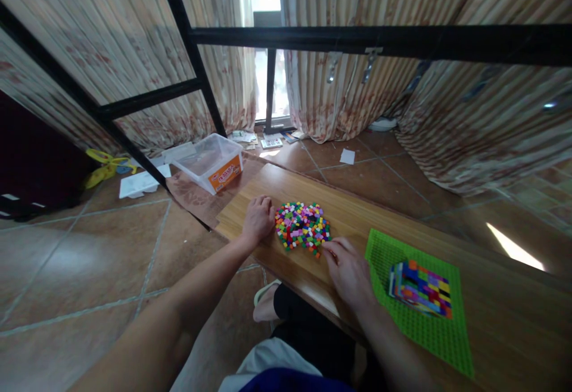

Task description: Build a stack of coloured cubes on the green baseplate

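Observation:
A heap of small colourful bricks (302, 225) lies on the wooden table (348, 201). My left hand (259, 219) rests on the table at the heap's left edge, its fingers curled; anything under them is hidden. At the heap's lower right edge is my right hand (344, 264), thumb and index finger pinched together near an orange brick; what they hold is too small to name. To its right lies a green baseplate (415, 338), with a multicoloured block built of bricks (424, 289) standing on it.
A clear plastic box (210, 162) with an orange label stands beyond the table's left end. Black metal bars (313, 39) cross in front of the curtains. Papers (271, 142) and a yellow bag (105, 165) lie on the tiled floor.

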Motion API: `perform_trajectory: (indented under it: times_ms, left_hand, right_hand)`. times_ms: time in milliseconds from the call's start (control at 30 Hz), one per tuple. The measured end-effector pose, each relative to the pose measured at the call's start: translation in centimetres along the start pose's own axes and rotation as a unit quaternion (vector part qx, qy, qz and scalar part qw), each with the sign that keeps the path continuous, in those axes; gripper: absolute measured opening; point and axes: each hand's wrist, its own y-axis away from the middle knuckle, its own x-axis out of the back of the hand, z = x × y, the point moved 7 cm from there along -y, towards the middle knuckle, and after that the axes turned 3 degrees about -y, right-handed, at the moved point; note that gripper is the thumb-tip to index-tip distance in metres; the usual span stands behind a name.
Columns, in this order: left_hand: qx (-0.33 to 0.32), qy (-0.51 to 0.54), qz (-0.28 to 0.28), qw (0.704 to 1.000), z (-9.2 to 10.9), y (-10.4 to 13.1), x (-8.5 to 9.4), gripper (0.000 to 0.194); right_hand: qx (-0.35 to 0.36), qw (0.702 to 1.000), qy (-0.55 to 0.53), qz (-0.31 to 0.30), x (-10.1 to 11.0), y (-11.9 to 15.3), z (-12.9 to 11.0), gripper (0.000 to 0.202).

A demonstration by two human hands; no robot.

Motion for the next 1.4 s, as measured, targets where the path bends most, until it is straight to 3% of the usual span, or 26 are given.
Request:
perform_trajectory:
  times_ms: [267, 533, 733, 1000, 1267, 1400]
  left_hand:
    - [-0.005, -0.012, 0.009, 1.0, -0.2, -0.1, -0.2, 0.02]
    - [-0.013, -0.012, 0.013, 1.0, -0.1, -0.2, -0.1, 0.021]
    - [-0.008, -0.012, 0.013, 1.0, -0.3, -0.3, 0.0, 0.025]
    - [-0.02, -0.018, 0.014, 1.0, -0.3, -0.5, 0.3, 0.029]
    - [-0.016, -0.019, 0.004, 1.0, -0.4, -0.6, 0.1, 0.03]
    - [-0.018, -0.02, 0.004, 1.0, -0.4, -0.7, 0.1, 0.03]
  right_hand:
    - [0.036, 0.998, 0.049, 0.022, -2.1, -1.7, 0.4, 0.017]
    - [0.014, 0.998, 0.055, 0.024, -1.4, -1.5, -0.2, 0.015]
    - [-0.042, 0.992, -0.085, 0.078, 1.0, 0.9, -0.4, 0.026]
    - [-0.174, 0.942, -0.251, 0.14, 3.5, 6.4, 2.2, 0.031]
    - [-0.273, 0.887, -0.275, 0.252, 10.8, 9.9, 7.4, 0.045]
    - [-0.263, 0.92, -0.152, 0.246, 13.5, 9.3, 9.5, 0.043]
